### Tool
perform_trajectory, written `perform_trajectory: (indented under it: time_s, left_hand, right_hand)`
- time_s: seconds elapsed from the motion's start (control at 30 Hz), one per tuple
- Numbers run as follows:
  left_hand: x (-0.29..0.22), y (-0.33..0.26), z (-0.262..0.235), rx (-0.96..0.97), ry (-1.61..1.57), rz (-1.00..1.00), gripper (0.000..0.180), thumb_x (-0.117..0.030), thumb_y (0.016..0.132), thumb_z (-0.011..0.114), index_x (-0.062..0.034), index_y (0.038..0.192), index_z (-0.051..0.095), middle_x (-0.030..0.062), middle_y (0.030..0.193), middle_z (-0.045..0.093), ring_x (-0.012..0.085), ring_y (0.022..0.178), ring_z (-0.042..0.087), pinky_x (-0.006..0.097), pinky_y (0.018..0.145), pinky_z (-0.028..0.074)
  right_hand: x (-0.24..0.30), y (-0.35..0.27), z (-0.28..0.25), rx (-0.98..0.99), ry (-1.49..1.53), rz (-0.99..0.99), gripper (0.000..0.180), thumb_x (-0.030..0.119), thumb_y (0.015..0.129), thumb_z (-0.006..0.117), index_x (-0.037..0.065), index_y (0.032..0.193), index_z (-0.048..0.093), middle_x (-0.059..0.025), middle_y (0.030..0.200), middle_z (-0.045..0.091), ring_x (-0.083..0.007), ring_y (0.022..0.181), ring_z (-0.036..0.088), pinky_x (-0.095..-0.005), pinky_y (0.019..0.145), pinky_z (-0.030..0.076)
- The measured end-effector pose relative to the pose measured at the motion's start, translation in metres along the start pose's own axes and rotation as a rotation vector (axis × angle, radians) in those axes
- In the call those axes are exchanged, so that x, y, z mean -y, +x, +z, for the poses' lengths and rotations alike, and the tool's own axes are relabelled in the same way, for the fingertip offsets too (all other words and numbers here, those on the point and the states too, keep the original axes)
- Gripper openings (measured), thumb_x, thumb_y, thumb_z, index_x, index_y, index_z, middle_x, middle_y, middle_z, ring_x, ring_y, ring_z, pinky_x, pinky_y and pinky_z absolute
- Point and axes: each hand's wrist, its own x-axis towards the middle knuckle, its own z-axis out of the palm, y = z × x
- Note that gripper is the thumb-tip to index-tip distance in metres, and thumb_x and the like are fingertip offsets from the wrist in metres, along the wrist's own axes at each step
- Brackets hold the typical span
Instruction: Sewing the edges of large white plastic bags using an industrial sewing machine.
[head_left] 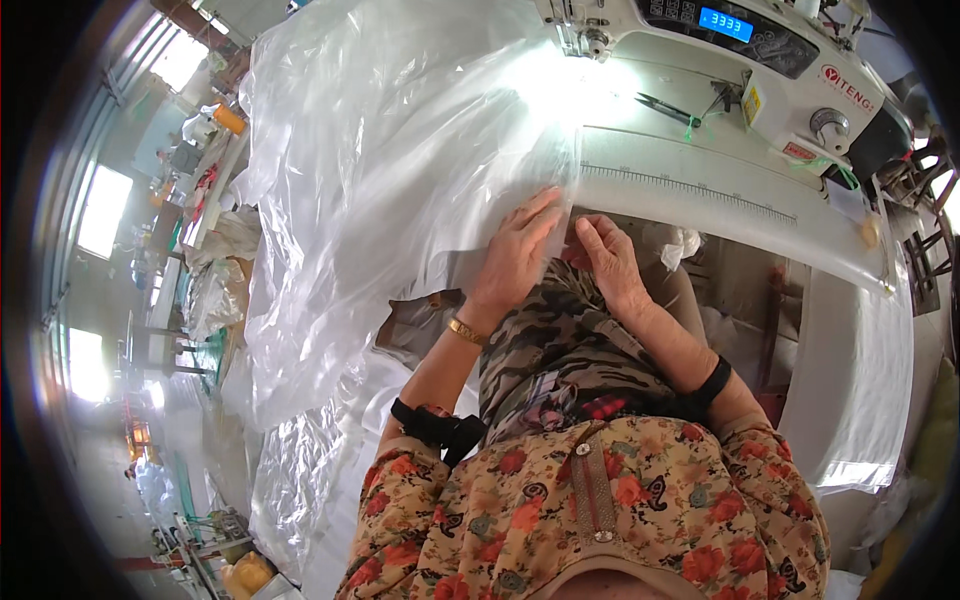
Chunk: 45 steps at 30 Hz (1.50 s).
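Grip of the left hand [515, 250] is spread out flat: the fingers are long and lie side by side, palm down, upon the clear plastic film [380, 150], close to its right edge. Of the right hand [612, 258], the fingers are bent and the thumb comes near to the index finger, just beside this same edge; whether they pinch the film, I cannot tell. It is also not possible to say if the film is one single sheet or a large bag. It is thin, glossy and milky-transparent, with many soft folds, and it covers the left part of the pale surface [640, 150], hanging down at the left. At the far left, crumpled clear plastic [215, 295] lies in a heap, its contents too unclear to name. White and smooth, the sewing machine [790, 100] stands to the right, with a lit blue display [726, 24]. Below its arm rests a slim dark tool [665, 108] with green thread [690, 128] at one end. Over the lap, the camouflage cloth [565, 330] is matt and wrinkled.
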Motion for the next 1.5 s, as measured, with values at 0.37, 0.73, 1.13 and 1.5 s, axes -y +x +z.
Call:
perform_trajectory:
  time_s: [0.37,0.73,1.13,1.5]
  left_hand:
    - [-0.019,-0.002,-0.006,-0.155,0.067,-0.127,0.017,-0.013,0.083,0.070,-0.0041,0.094,0.060,0.0108,0.094,0.064,0.0324,0.089,0.061,0.039,0.081,0.045]
    - [-0.027,-0.002,-0.003,-0.031,0.242,0.084,0.009,-0.007,0.083,0.066,-0.0083,0.088,0.058,0.0040,0.080,0.061,0.0238,0.082,0.061,0.044,0.097,0.033]
    - [-0.028,-0.008,-0.004,-0.036,0.285,0.197,0.024,-0.012,0.084,0.065,-0.0071,0.108,0.066,0.0091,0.109,0.056,0.0260,0.103,0.054,0.050,0.106,0.030]
    - [-0.015,-0.004,0.000,0.043,0.569,0.290,0.033,-0.008,0.087,0.052,-0.0126,0.115,0.071,0.0043,0.100,0.055,0.0190,0.097,0.054,0.054,0.109,0.022]
  right_hand:
    - [-0.010,0.000,0.014,0.027,-0.032,-0.085,0.029,0.022,0.099,0.061,-0.005,0.110,0.058,-0.0062,0.095,0.065,-0.0100,0.082,0.062,-0.0239,0.073,0.052]
    - [0.009,-0.008,-0.005,0.044,-0.123,-0.089,0.021,0.014,0.100,0.056,-0.004,0.093,0.065,-0.0021,0.084,0.066,-0.0083,0.076,0.062,-0.0236,0.071,0.052]
    - [0.028,-0.006,0.000,0.028,-0.196,-0.024,0.030,0.024,0.100,0.056,-0.002,0.087,0.063,-0.0011,0.075,0.063,-0.0078,0.070,0.059,-0.0279,0.063,0.050]
    - [0.054,-0.028,0.000,-0.155,-1.408,-0.511,0.017,0.018,0.086,0.065,0.004,0.078,0.061,-0.0110,0.080,0.063,-0.0300,0.083,0.065,-0.0429,0.073,0.046]
